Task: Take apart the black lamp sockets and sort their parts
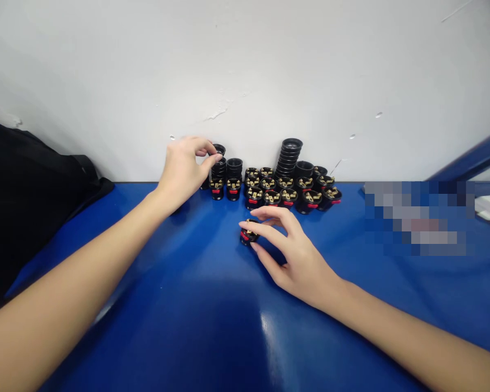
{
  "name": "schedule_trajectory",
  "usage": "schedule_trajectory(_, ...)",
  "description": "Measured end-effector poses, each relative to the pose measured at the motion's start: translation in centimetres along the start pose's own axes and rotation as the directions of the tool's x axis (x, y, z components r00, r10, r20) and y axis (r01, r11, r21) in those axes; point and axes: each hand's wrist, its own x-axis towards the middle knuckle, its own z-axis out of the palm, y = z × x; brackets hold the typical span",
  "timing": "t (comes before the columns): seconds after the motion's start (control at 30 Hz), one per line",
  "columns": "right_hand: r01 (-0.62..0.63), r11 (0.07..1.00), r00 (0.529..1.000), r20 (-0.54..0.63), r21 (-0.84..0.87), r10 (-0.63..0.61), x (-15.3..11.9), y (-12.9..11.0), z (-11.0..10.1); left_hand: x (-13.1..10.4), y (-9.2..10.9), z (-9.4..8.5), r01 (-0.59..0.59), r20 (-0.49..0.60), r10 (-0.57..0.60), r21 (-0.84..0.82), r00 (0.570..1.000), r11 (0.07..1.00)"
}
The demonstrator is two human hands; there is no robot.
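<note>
My left hand (188, 171) reaches to the back, thumb and forefinger pinched at the rim of a black ring-shaped cap (219, 148). That cap is at the top of a short stack of similar black caps (219, 168). My right hand (296, 253) curves its fingers and thumb around a small black round connector (247, 234) standing upright on the blue table. Brass contacts show on its top and a red tab on its side; the fingers partly cover it. Two similar connectors (233, 189) stand in front of the cap stacks.
Behind my right hand stand several black connectors (288, 197) with brass contacts and red tabs. A tall, leaning stack of black caps (289, 158) rises near the white wall (245, 71). Black cloth (36, 185) lies at left on the blue table (196, 316). A blurred patch covers the right.
</note>
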Motion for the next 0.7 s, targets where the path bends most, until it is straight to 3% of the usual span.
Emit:
schedule_trajectory(0.27,0.057,0.998,0.998,-0.028,0.004,-0.057,-0.1,0.4,0.1,0.0,-1.2,2.1,0.036,0.000,-0.037,-0.063,0.999,0.997)
schedule_trajectory(0.7,0.050,0.995,0.999,0.009,0.081,-0.051,-0.3,0.6,0.2,-0.2,-1.6,2.4,0.096,0.046,-0.096,-0.001,0.994,0.995)
